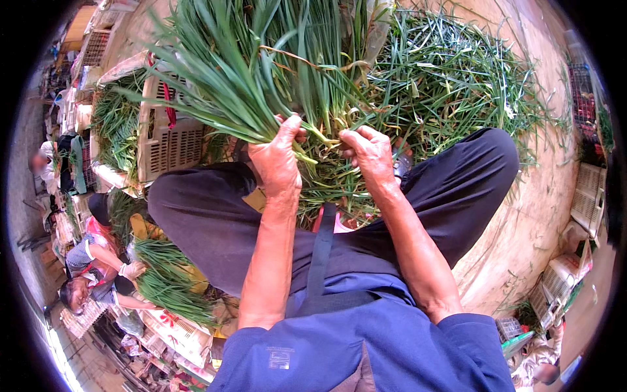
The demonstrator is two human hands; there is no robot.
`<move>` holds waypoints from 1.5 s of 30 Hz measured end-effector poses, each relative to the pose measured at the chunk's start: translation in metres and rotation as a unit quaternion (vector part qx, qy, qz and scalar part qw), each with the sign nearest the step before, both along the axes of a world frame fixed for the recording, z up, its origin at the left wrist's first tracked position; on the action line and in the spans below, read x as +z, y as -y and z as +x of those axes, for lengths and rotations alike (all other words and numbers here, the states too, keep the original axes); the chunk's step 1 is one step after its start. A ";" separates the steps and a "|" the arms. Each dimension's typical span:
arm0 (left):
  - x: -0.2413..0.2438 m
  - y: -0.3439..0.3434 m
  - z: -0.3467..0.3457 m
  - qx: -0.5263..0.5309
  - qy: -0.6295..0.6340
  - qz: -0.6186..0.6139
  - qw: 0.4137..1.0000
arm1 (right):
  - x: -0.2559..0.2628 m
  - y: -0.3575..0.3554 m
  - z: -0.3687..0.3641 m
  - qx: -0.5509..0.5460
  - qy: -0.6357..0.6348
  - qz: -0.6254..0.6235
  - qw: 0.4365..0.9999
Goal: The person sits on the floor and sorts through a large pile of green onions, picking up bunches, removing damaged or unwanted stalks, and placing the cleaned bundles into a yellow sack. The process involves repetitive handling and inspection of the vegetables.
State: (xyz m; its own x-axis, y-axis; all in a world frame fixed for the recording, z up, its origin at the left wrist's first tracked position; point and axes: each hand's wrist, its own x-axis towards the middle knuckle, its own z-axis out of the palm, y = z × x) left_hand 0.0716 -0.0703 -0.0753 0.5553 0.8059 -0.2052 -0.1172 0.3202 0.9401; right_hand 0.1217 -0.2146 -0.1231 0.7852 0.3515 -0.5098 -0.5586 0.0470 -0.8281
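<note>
My left hand [277, 164] is closed around a bunch of long green leaves [230, 93] that look like garlic chives. The leaves fan out up and to the left, slightly blurred, and their pale stem ends show by my thumb. From that bunch one thick stalk [321, 136] sticks out to the right. The thumb and fingertips of my right hand [367, 149] pinch its pale base. Just beyond my hands lies a large pile of the same greens [313, 63], stems towards me. Loose leaf scraps [338, 188] cover the ground between my legs.
A wide heap of loose leaves [450, 73] spreads at the upper right. Close to my left knee stands a cream plastic crate [171, 147] with a red ribbon. A co-worker [83, 255] handles greens [171, 279] at lower left. More crates [588, 191] line the right.
</note>
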 end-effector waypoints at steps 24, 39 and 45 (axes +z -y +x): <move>0.006 -0.025 -0.039 -0.135 -0.014 -0.258 0.957 | 0.070 -0.009 -0.002 0.189 0.043 0.046 0.980; 0.007 -0.001 -0.036 -0.143 -0.035 -0.265 0.953 | 0.053 -0.005 -0.034 0.060 0.091 0.030 0.994; 0.008 -0.011 -0.043 -0.147 -0.042 -0.236 0.960 | 0.037 0.010 -0.014 0.111 0.199 -0.118 0.967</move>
State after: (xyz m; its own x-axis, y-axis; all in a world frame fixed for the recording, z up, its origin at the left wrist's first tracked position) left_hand 0.0287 -0.0595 -0.0672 0.7092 0.4236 -0.5636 0.1136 0.7203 0.6843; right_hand 0.1074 -0.2249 -0.0860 0.8545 0.4440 -0.2696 -0.1690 -0.2531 -0.9526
